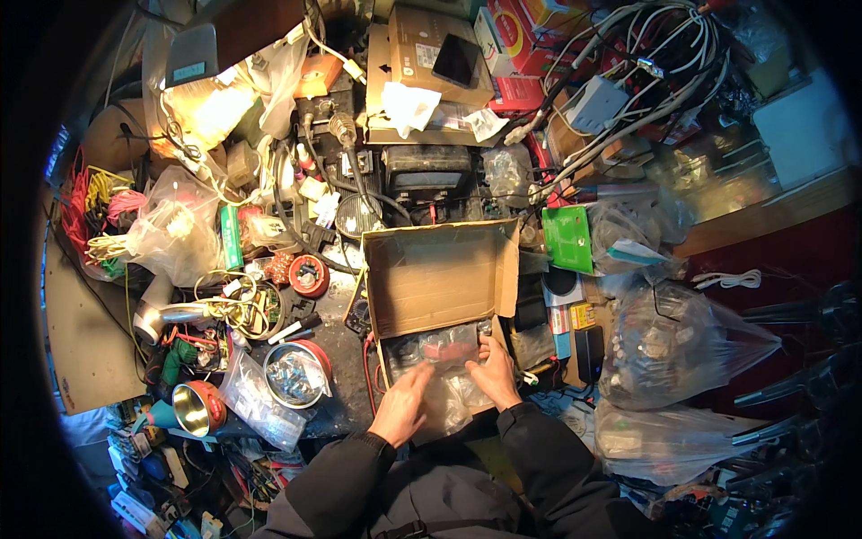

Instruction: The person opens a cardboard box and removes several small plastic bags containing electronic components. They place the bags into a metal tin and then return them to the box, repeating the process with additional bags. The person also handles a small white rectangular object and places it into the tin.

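Note:
A brown cardboard box (440, 281) lies in front of me with its lid raised away from me. Clear plastic bags (445, 395) fill its near part, and something red (449, 348) shows through the plastic at the middle. My left hand (404, 406) is over the box's near left side, fingers stretched out beside the bags. At the near right side, my right hand (495, 375) rests by the plastic, its fingers apart and slightly bent. Neither hand visibly grips anything; the fingertips' contact with the plastic is hard to make out.
Left of the box are a round tin of small parts (296, 375), a marker (294, 329) and a brass-coloured cup (198, 408). A green box (567, 239) and a full plastic bag (669, 346) stand right. Cables (628, 81) and cartons (440, 56) crowd the back.

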`<state>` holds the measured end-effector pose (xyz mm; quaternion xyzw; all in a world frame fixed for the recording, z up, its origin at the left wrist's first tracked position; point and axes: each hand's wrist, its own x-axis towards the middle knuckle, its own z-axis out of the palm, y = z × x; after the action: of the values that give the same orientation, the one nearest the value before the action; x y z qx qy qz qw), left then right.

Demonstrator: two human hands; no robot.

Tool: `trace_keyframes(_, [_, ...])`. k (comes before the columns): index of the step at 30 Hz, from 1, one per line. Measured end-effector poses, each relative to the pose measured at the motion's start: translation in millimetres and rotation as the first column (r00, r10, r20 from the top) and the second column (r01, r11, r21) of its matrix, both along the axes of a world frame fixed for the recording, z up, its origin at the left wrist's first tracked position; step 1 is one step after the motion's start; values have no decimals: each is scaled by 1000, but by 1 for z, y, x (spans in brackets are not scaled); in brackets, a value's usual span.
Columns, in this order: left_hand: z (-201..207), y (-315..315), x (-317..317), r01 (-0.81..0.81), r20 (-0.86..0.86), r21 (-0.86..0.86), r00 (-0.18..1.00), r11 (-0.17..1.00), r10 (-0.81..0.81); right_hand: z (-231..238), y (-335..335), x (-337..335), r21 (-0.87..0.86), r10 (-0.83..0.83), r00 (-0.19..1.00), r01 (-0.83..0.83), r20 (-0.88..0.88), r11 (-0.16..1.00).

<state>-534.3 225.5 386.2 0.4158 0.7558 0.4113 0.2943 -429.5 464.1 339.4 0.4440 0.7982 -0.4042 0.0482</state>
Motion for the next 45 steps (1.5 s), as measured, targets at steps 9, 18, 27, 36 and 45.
trace_keyframes(9, [-37, 24, 1, -218, 133, -69, 965, 973, 226, 12, 4, 8, 29, 137, 990, -138, 22, 990])
trace_keyframes(18, [-17, 24, 0, -215, 55, -69, 974, 974, 219, 20, 0, 18, 220, 139, 985, -115, -98, 969])
trace_keyframes(27, [-14, 85, -20, -26, -354, -25, 935, 999, 16, 8, 15, -24, 408, 193, 977, -211, 86, 888])
trace_keyframes(36, [-19, 81, -16, -39, -444, -71, 896, 997, 3, 17, 16, -6, 455, 164, 986, -158, 26, 876])
trace_keyframes(45, [-26, 77, -19, -37, -391, -125, 920, 991, -15, 57, 19, 32, 472, 184, 947, -40, -264, 881])
